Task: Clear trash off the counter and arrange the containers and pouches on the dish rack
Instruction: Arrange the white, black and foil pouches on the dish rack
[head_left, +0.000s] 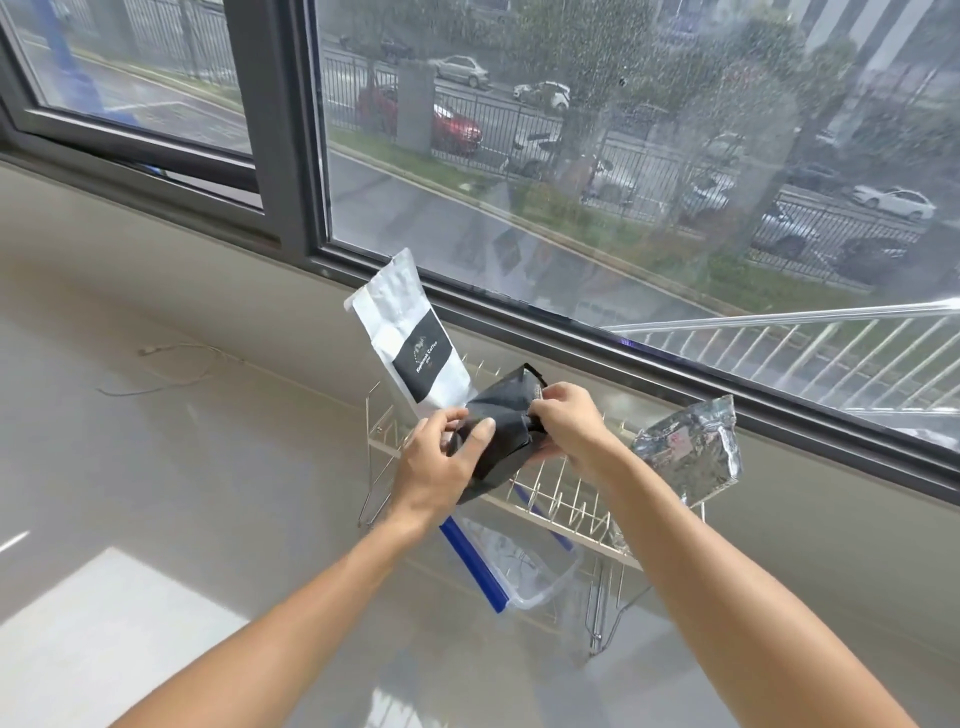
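Observation:
Both hands hold a crumpled black pouch (501, 431) just above the wire dish rack (566, 525). My left hand (441, 462) grips its lower left side; my right hand (566, 421) pinches its top right edge. A white coffee pouch (410, 332) with a black label stands upright at the rack's left end. At the rack's right end a silver foil pouch (685, 452) leans. A clear plastic container (524, 566) with a blue rim (470, 564) lies tilted in the rack's front part, partly under my arms.
The rack stands on a pale glossy counter (208, 467) beside a large dark-framed window (571, 312). A thin white cable (171, 364) lies on the counter to the left.

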